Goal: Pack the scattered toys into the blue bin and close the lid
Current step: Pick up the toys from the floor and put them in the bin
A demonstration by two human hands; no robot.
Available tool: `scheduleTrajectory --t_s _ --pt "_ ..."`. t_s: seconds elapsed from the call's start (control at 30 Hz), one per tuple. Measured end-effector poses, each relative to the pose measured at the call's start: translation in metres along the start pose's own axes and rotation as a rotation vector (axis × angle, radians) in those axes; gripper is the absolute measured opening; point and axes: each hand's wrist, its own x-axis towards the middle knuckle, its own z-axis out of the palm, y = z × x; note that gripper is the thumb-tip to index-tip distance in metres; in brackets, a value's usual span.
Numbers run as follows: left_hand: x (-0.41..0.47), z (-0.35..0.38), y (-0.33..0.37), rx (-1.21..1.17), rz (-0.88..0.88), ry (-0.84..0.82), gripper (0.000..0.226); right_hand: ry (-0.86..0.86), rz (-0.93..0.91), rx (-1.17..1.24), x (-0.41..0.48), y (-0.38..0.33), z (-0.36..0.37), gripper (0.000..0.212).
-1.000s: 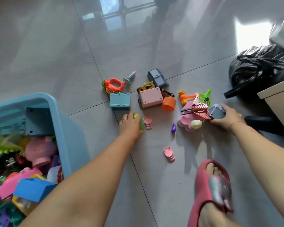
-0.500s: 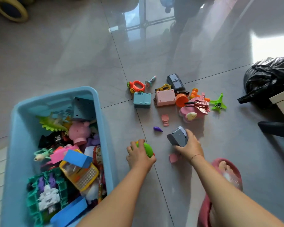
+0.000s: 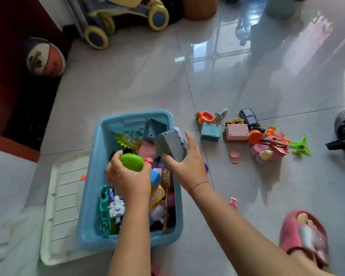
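— Where are the hands?

— Both are stretched forward over the blue bin (image 3: 92, 196), forearms coming in from the near edge. The left hand (image 3: 127, 180) is palm down with its fingers curled round a green rounded toy (image 3: 132, 161), gripping it above the middle of the bin. The right hand (image 3: 187, 168) is just to the right, over the bin's right rim, thumb and fingers spread round a grey block-shaped toy (image 3: 170, 144), which it grasps from below and tilts up toward the far end.

— And the bin itself?

— It sits on the tiled floor (image 3: 127, 86), left of centre, open and already heaped with toys: a green spiky dinosaur (image 3: 126, 141) at the far end, a pink figure (image 3: 146, 151) beside it, a white and purple block figure (image 3: 116, 208) nearer. A white lid (image 3: 62, 206) lies flat on the floor, touching the bin's left side and partly under it.

— What is not yet packed?

— A cluster lies on the floor to the right of the bin, well apart from the hands: a teal case (image 3: 210, 132), a pink box (image 3: 237, 132), an orange cup (image 3: 256, 136), a dark grey car (image 3: 249, 118), a green toy plane (image 3: 300, 147) and a pink cloud-shaped toy (image 3: 267, 152). Two small pink pieces (image 3: 234, 156) lie nearer.

— Anything else?

— A foot in a pink slipper (image 3: 305, 236) at the near right, and a ball (image 3: 46, 57) at the far left.
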Motion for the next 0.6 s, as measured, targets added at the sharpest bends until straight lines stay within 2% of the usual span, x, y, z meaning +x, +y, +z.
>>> scheduleTrajectory --t_s 0.07,0.13,0.2,0.27,0.37,0.47,0.6 --pt "0.025 -0.011 -0.01 0.028 -0.087 0.01 0.071 -0.012 -0.007 -0.136 0.003 -0.013 0.029 0.086" --pt "0.05 -0.012 -0.016 0.069 -0.082 0.026 0.076 0.008 0.013 -0.322 0.008 -0.015 0.052 0.081" --pt "0.073 -0.005 -0.019 0.129 -0.029 -0.041 0.086 -0.018 -0.005 -0.517 0.011 -0.006 0.067 0.077" --pt "0.093 0.009 -0.02 0.198 0.02 -0.16 0.09 -0.075 -0.125 -0.672 0.013 0.004 0.075 0.07" --pt "0.115 0.034 -0.031 0.347 0.077 -0.323 0.08 -0.171 -0.304 -0.79 0.018 0.013 0.074 0.056" --pt "0.123 0.054 -0.051 0.459 0.098 -0.446 0.073 -0.224 -0.368 -0.875 0.024 0.017 0.072 0.059" --pt "0.131 0.069 -0.067 0.483 0.122 -0.444 0.07 -0.244 -0.373 -0.94 0.024 0.019 0.076 0.059"
